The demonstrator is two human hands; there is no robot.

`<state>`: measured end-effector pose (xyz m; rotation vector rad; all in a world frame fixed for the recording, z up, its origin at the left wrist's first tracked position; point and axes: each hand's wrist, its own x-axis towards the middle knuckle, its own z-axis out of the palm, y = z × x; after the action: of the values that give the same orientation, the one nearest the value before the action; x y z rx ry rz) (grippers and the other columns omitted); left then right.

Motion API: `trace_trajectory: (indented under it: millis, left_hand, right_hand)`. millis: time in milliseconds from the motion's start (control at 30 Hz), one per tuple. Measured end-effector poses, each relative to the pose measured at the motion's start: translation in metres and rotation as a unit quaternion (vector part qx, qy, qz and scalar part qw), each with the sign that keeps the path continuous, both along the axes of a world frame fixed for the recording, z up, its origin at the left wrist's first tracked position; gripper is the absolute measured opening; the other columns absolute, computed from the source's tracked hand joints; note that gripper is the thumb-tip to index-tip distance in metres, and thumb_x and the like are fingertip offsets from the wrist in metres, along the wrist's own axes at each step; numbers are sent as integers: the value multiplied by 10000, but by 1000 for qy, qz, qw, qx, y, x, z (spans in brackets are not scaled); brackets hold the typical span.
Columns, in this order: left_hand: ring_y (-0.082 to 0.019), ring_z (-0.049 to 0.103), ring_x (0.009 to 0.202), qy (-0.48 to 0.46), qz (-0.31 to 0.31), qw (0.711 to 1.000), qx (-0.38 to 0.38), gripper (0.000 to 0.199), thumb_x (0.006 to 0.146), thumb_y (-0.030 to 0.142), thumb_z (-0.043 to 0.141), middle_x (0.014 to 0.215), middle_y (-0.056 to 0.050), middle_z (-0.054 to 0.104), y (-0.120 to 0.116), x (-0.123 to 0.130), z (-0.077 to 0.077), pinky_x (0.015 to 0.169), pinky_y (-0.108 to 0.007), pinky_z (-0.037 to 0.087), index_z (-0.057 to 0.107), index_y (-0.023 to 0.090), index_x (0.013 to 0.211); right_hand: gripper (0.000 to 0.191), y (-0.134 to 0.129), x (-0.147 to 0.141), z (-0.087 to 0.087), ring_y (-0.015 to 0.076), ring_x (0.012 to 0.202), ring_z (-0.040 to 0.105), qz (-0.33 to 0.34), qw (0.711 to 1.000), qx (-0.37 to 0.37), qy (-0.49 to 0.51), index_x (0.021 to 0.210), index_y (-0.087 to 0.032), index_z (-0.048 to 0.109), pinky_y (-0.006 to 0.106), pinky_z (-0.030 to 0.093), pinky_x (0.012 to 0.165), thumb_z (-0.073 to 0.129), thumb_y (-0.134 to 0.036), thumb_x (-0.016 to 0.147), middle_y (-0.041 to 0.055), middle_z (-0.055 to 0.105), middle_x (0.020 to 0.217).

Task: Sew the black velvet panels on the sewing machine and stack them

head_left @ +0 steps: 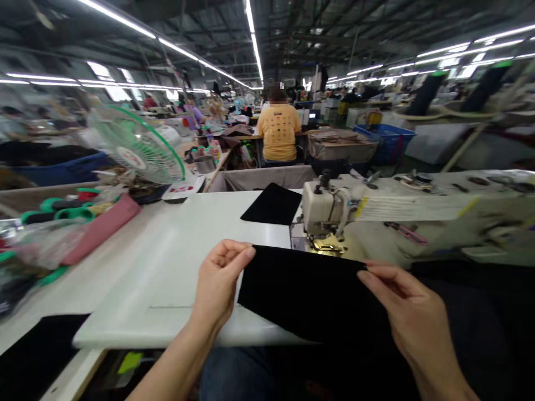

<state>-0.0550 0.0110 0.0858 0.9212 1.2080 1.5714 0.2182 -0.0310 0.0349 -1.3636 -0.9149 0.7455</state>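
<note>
A piece of black fabric (301,289) hangs between my two hands, its top edge pulled nearly straight in front of the sewing machine (326,206). My left hand (221,278) pinches the upper left corner between thumb and fingers. At the upper right corner my right hand (405,301) pinches the same cloth. The lower right of the fabric merges with other dark material, so its end there cannot be made out. Behind it, the needle area with a brass-coloured plate (328,245) shows just above the cloth's edge. Another black fabric piece (273,205) lies flat left of the machine head.
On the left stand a green-rimmed fan (137,145), thread cones (62,211) and a pink cloth roll (102,228). More black fabric (42,351) lies at the lower left of the white table (167,278). Ahead, a person in a yellow shirt (279,131) sits facing away.
</note>
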Motion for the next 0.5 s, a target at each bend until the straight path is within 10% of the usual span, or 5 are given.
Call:
trace_trajectory:
  millis: [500]
  left_hand:
    - [-77,623,772,32,23,998,42,277,576,202,893,783,48,712,-2,-3,4,754,-105,511,652,205,711]
  right_hand:
    - [247,15,-15,16,171,832,657,54,986,31,152,680,-204,700,305,531,817,884,-361,634,27,714,864]
